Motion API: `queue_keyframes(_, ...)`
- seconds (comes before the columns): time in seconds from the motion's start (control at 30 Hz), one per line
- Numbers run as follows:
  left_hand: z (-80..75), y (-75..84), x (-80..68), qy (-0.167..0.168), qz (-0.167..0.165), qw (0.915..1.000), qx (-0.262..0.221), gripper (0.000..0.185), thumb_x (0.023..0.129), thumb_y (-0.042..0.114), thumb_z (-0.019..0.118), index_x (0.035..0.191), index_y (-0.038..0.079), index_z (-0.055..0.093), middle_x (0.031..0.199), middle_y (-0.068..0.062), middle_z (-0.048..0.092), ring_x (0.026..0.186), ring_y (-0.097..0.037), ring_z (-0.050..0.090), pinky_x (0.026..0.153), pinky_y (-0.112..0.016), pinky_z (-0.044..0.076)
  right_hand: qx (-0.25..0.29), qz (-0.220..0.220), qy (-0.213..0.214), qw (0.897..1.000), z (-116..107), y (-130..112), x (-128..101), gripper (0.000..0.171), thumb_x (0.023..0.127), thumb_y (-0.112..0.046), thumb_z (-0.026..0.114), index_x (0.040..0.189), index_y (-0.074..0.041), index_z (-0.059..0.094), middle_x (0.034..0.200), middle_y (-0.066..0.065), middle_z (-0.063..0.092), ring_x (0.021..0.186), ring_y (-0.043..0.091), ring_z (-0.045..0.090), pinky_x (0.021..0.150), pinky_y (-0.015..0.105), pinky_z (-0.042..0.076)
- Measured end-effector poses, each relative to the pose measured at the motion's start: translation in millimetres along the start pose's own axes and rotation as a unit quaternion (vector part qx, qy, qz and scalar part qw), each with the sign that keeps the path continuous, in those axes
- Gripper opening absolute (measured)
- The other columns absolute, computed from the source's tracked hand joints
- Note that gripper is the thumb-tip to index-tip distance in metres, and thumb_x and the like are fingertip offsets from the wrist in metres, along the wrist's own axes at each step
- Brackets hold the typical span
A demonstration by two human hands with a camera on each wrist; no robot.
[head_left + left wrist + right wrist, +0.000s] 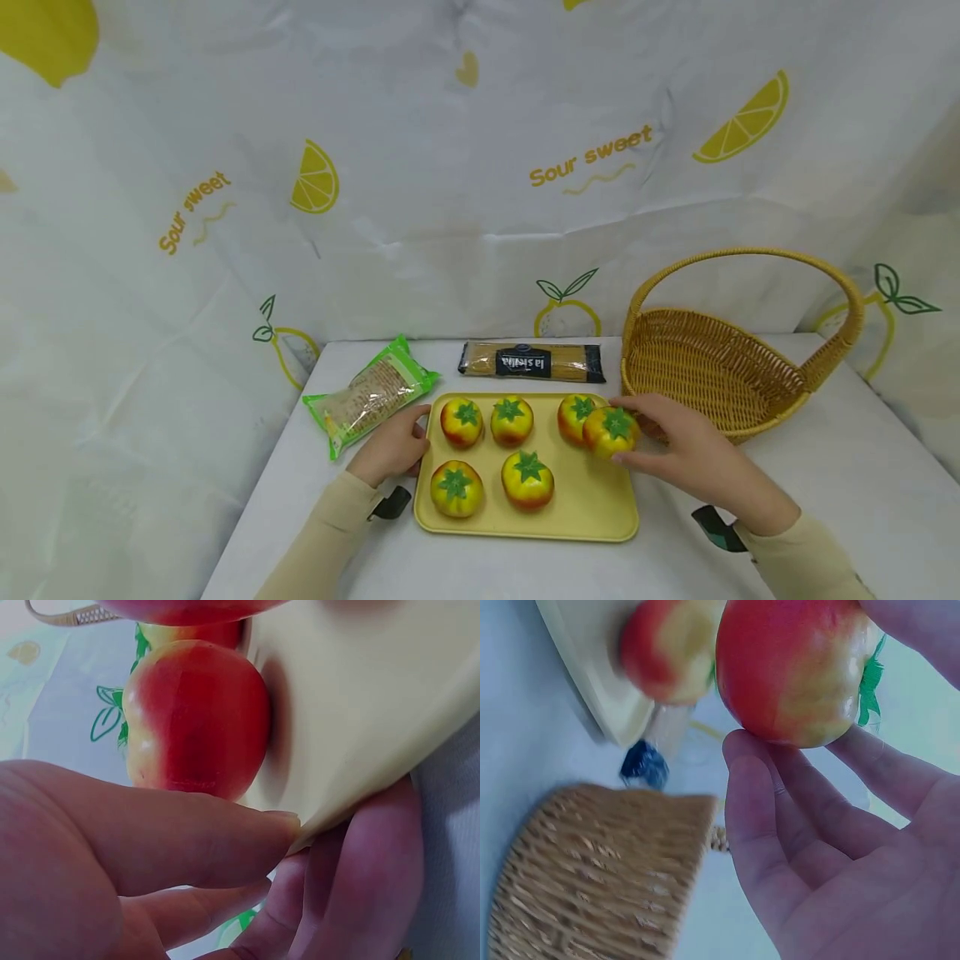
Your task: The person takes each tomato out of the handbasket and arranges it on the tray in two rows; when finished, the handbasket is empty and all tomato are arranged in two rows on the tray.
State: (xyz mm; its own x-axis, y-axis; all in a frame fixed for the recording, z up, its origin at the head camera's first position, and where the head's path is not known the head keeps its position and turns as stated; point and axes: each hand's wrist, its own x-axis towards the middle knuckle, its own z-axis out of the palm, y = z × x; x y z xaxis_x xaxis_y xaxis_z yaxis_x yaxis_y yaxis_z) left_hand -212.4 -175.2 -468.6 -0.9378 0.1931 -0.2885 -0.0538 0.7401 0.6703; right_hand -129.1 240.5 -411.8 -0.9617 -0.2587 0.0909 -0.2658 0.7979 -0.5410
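Observation:
A yellow-red tomato [611, 432] with a green star-shaped top is in my right hand [686, 446], gripped between thumb and fingers. In the right wrist view, this tomato [795, 671] is raised clear of the tray, and in the head view it partly covers another tomato [573, 417] behind it. My left hand [393, 443] pinches the left rim of the yellow tray [585, 517]. In the left wrist view the thumb [217, 836] lies over the rim and the fingers [382, 862] are beneath it. Several similar tomatoes [528, 483] sit on the tray.
A wicker basket [705, 367] with a tall handle stands at the right, close to the right hand. Behind the tray lies a pack of spaghetti [532, 362]. A green-edged clear bag [371, 396] of brownish food rests at the back left, beyond the left hand.

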Motion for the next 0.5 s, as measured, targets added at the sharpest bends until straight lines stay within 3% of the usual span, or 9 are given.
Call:
queue_keyframes(0.2,-0.3,-0.4,0.5,0.002,0.001,1.0,0.003,0.06,0.102,0.007,0.062,0.16,0.009,0.051,0.105,-0.009,0.068,0.068,-0.018,0.067,0.059,-0.03,0.059,0.03,-0.005,-0.022,0.999,16,-3,-7,0.072,0.086,-0.05,0.089,0.145,-0.016,0.066,0.136,0.003,0.069,0.105,0.011,0.065,0.086,0.031,0.062)
queue_keyframes(0.5,0.7,-1.8,1.0,0.003,0.006,1.0,0.004,0.06,0.101,0.006,0.063,0.16,0.008,0.051,0.105,-0.009,0.068,0.066,-0.017,0.067,0.058,-0.03,0.059,0.052,-0.001,-0.056,0.997,29,-4,-12,0.072,0.085,-0.05,0.09,0.145,-0.018,0.065,0.135,0.0,0.069,0.106,0.012,0.066,0.085,0.032,0.062)
